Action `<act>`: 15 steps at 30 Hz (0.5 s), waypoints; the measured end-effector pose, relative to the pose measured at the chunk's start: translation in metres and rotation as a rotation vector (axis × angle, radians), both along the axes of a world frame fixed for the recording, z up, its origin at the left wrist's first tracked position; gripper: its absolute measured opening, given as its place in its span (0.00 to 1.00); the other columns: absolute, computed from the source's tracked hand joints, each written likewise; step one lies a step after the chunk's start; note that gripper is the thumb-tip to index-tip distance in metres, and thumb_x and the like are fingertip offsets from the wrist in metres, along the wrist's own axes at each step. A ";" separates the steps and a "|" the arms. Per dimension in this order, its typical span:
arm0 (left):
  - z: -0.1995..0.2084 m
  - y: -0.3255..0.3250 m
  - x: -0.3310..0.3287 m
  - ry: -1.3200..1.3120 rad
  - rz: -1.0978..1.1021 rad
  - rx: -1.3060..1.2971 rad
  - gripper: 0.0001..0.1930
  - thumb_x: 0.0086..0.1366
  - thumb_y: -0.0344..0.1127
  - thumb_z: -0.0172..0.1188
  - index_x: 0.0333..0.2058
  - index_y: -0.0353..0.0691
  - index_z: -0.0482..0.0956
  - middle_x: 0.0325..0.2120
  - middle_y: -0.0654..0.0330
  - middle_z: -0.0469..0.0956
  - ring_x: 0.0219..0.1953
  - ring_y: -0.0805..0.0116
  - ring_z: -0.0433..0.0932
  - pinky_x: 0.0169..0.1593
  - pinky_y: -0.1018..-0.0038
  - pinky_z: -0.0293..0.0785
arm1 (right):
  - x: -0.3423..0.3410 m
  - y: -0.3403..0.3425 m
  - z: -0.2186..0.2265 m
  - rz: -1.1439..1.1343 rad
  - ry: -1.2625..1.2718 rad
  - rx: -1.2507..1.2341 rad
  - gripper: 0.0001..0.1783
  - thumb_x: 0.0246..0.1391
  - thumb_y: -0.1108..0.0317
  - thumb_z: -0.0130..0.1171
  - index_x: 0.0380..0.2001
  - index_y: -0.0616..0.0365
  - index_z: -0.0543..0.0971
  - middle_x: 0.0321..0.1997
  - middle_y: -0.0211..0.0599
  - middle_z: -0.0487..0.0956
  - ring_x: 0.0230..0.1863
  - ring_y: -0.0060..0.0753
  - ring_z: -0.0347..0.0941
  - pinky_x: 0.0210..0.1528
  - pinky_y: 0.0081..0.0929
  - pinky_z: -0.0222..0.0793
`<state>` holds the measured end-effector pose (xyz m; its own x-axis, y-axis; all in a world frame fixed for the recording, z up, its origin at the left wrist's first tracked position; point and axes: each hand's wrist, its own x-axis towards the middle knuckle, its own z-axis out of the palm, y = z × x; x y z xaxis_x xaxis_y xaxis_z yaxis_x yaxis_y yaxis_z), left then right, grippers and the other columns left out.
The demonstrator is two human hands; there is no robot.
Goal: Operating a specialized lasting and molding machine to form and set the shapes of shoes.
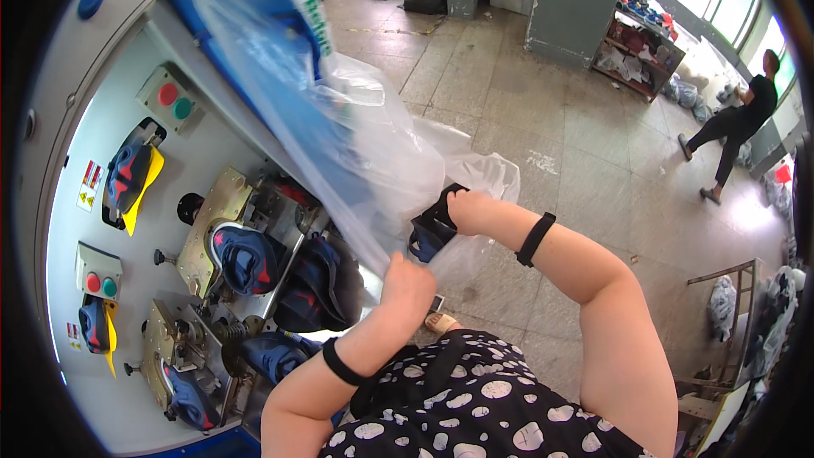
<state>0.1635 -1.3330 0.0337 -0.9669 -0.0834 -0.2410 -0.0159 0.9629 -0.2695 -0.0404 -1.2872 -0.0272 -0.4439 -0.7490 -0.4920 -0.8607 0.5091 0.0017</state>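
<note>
The left hand (407, 284) is clenched on the lower edge of a clear bag (381, 144), pinching the film into a bunch just right of the machine (127, 229), while the right hand (466, 208) is closed on a dark blue shoe part (431, 233) at the bag's mouth, fingers wrapped over its top. The bag looks thin, limp and slippery (it sags and wrinkles wherever it is not pulled taut), and light for its size, so a judgement is that it holds best by a gathered fistful of film near the opening rather than by a flat pinch, which would likely slide. Its long axis runs on a slant from far left, where blue contents (246, 25) fill it by the machine's top, down to near right at the hands; the open end points toward the person. The shoe part seems soft yet shaped, light, and safe to take by its edge. It sits between the two hands, just right of the clamps (246, 259) holding blue uppers. A second person (733, 123) stands well apart at far right on the floor (543, 110).
</note>
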 end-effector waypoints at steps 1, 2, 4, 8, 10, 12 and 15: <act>-0.002 0.002 0.003 -0.027 -0.013 0.061 0.10 0.55 0.33 0.55 0.33 0.45 0.84 0.19 0.65 0.79 0.29 0.68 0.79 0.46 0.68 0.64 | 0.001 -0.003 -0.001 0.031 -0.018 -0.030 0.22 0.51 0.67 0.58 0.50 0.62 0.77 0.53 0.42 0.78 0.53 0.46 0.74 0.55 0.36 0.69; -0.005 0.002 0.004 0.026 -0.036 0.085 0.06 0.53 0.33 0.56 0.22 0.47 0.82 0.20 0.63 0.80 0.29 0.68 0.79 0.42 0.68 0.62 | 0.005 -0.008 -0.002 0.210 0.059 0.056 0.24 0.51 0.65 0.59 0.51 0.61 0.76 0.54 0.40 0.77 0.54 0.46 0.74 0.53 0.38 0.71; -0.008 0.003 0.005 0.051 -0.047 0.095 0.06 0.52 0.34 0.57 0.22 0.47 0.82 0.20 0.63 0.79 0.29 0.67 0.78 0.42 0.68 0.63 | 0.012 -0.022 -0.007 0.403 0.122 0.139 0.26 0.50 0.63 0.61 0.52 0.61 0.75 0.55 0.38 0.76 0.55 0.46 0.73 0.51 0.40 0.73; -0.012 0.007 0.004 0.165 -0.070 0.147 0.05 0.49 0.35 0.59 0.20 0.45 0.82 0.19 0.61 0.77 0.28 0.65 0.76 0.41 0.67 0.63 | 0.018 -0.041 -0.021 0.348 0.104 -0.377 0.29 0.50 0.45 0.59 0.52 0.49 0.78 0.52 0.39 0.79 0.53 0.44 0.76 0.52 0.48 0.70; -0.013 0.011 0.004 0.166 -0.045 0.115 0.05 0.48 0.35 0.59 0.20 0.45 0.82 0.18 0.62 0.77 0.28 0.65 0.75 0.41 0.66 0.62 | 0.018 -0.041 -0.031 0.117 -0.060 -0.169 0.37 0.48 0.35 0.56 0.55 0.47 0.77 0.55 0.38 0.78 0.53 0.44 0.76 0.54 0.51 0.68; -0.013 0.013 0.004 0.134 -0.043 0.104 0.06 0.48 0.37 0.60 0.19 0.45 0.81 0.17 0.62 0.74 0.27 0.65 0.73 0.40 0.65 0.62 | 0.022 -0.038 -0.043 0.212 -0.101 -0.245 0.38 0.48 0.35 0.55 0.56 0.48 0.76 0.54 0.39 0.78 0.52 0.45 0.76 0.55 0.53 0.68; -0.013 0.015 0.011 0.298 -0.131 0.259 0.11 0.55 0.37 0.55 0.30 0.35 0.79 0.30 0.54 0.75 0.37 0.57 0.73 0.52 0.57 0.67 | 0.038 -0.032 -0.054 0.310 -0.125 -0.164 0.33 0.50 0.43 0.56 0.55 0.52 0.75 0.51 0.43 0.79 0.50 0.48 0.77 0.53 0.53 0.68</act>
